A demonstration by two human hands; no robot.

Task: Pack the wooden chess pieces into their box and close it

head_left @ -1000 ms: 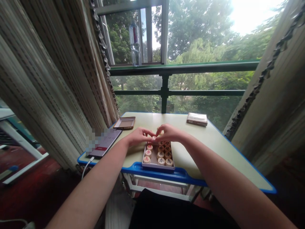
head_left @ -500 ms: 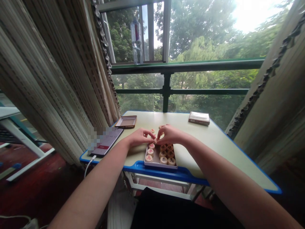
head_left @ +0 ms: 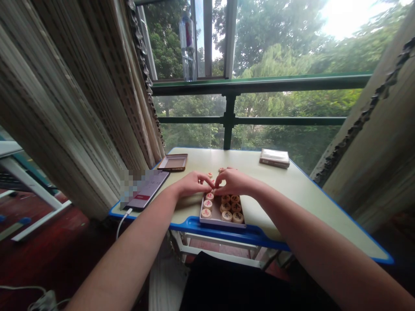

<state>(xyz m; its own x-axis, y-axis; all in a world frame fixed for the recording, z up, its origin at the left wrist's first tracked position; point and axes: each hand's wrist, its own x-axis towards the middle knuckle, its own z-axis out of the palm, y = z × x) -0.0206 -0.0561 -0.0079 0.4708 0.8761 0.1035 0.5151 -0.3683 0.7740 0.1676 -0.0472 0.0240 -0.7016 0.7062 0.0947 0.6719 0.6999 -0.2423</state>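
Note:
Over the far end of a shallow box [head_left: 214,221], my left hand [head_left: 195,183] and my right hand [head_left: 234,181] meet at the fingertips. My right fingers pinch a round wooden xiangqi piece, mostly covered by the fingers. My left thumb and forefinger are closed beside it; what lies between them is hidden. Red-marked xiangqi pieces [head_left: 206,214] line the box's left side. Black-marked pieces [head_left: 226,216] fill two columns on its right, with bare box floor between. Beyond my hands, a few loose pieces [head_left: 210,175] lie on the table.
The pale, blue-edged table [head_left: 292,207] stands against a window railing [head_left: 275,84]. At its left are an open box lid [head_left: 173,162] and a tablet [head_left: 145,190] with a white cable [head_left: 120,222]. A flat case [head_left: 274,158] lies at the back right. Curtains [head_left: 81,86] hang beside it.
The view has shifted slightly, so the table and box appear a little further right. My fingertips have drawn closer together, and the piece between them is now more hidden.

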